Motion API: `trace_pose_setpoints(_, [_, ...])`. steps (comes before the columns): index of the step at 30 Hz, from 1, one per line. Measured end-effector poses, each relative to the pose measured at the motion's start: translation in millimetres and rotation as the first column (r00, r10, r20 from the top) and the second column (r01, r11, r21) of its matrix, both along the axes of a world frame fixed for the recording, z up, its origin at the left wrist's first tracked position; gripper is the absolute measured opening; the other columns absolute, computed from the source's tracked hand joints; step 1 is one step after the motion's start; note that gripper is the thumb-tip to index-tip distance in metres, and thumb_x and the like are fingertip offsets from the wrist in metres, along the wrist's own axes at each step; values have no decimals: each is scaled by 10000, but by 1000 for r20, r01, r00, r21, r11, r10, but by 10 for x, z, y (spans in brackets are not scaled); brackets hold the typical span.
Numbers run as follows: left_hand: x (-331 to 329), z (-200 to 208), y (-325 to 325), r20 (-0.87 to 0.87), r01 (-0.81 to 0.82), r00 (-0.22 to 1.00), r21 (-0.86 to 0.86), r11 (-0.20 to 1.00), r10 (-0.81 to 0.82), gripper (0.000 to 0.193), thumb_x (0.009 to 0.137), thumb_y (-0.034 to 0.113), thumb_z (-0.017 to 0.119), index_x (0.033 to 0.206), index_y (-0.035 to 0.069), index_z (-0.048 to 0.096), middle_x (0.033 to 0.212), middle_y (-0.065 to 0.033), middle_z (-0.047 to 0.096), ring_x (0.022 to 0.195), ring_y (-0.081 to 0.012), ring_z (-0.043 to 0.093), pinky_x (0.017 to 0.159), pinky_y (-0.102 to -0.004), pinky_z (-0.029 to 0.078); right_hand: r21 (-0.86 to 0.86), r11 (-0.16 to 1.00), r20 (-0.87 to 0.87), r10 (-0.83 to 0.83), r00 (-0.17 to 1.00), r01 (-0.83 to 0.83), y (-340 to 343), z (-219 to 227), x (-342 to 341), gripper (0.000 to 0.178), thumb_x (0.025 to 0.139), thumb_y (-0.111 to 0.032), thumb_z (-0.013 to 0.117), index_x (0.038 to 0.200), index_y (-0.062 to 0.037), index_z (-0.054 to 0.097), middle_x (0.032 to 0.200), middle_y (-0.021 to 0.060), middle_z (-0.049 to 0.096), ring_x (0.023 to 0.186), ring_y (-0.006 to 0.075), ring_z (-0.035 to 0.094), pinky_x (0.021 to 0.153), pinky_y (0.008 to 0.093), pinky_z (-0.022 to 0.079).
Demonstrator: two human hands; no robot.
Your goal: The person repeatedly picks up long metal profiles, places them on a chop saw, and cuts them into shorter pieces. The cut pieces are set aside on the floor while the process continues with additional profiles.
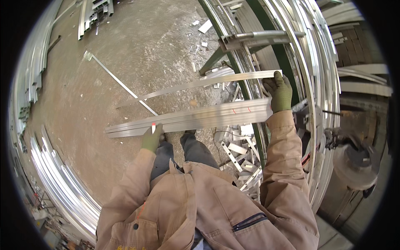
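A wide ridged metal profile (200,118) lies across in front of me, with short red marks near its right end. My left hand (153,138), in a green glove, is closed at its near edge toward the left end. A small white stick with a red end (153,128), like a marker, shows at the left fingers. My right hand (281,92), also gloved, is closed on the right end of a narrower metal strip (208,81), which slants down leftward beyond the profile. The right wrist is beside the wide profile's right end; whether they touch is hidden.
A green-framed rack (237,58) with long metal bars stands at my right. Past it is a round machine part (356,166). Offcuts (239,150) litter the floor by my feet. Another bar (123,85) lies ahead; stacked profiles (62,183) line the left.
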State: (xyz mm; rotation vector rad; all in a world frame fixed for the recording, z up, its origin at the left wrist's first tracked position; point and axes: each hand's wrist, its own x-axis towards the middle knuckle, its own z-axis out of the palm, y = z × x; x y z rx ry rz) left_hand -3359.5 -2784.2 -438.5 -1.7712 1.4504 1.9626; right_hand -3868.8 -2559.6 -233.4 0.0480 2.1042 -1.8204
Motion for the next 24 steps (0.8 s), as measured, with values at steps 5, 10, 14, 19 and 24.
trace_pose_setpoints(5, [-778, -82, -151, -114, -381, 888, 360, 851, 446, 908, 1069, 831, 720, 1520, 43, 682, 1306, -112, 834, 1005, -230, 804, 573, -304, 484, -124, 989, -147, -97, 984, 79, 329, 609, 1314, 424, 1221, -374, 721, 1398, 11, 714, 1239, 138, 821, 1039, 232, 832, 933, 375, 702])
trace_pose_setpoints(10, [-946, -198, -21, 18, -636, 697, 475, 608, 716, 588, 1089, 685, 817, 1218, 125, 691, 991, -44, 762, 806, -173, 767, 512, -281, 433, -180, 957, -108, -249, 963, 227, 722, 943, 2417, 375, 1252, -341, 669, 1371, 14, 684, 1233, 139, 807, 1110, 244, 843, 975, 395, 747])
trace_pose_setpoints(14, [-618, -82, 267, -29, -527, 781, 504, 684, 623, 279, 1117, 398, 836, 1067, 174, 678, 836, -6, 681, 672, -146, 661, 498, -309, 446, -243, 943, -86, -254, 963, 227, 1279, 916, 2595, 393, 1258, -382, 658, 1390, -14, 700, 1236, 128, 824, 1090, 254, 858, 952, 403, 757])
trace_pose_setpoints(19, [88, -58, 517, 24, -460, 854, 501, 733, 519, 337, 1107, 456, 851, 1065, 171, 677, 796, -23, 679, 596, -181, 648, 465, -338, 499, -144, 860, 149, -470, 870, 489, 1680, 360, 2539, 522, 1209, -495, 715, 1489, -56, 703, 1420, 154, 789, 1264, 315, 813, 1116, 482, 714])
trace_pose_setpoints(24, [461, -600, 820, 107, -557, 814, 426, 713, 571, 376, 1082, 486, 884, 1082, 144, 730, 854, -45, 736, 608, -192, 651, 489, -353, 491, 66, 961, 235, -277, 932, 269, 1506, -382, 2547, 625, 1213, -509, 717, 1563, 5, 652, 1315, 137, 809, 1144, 267, 834, 915, 361, 713])
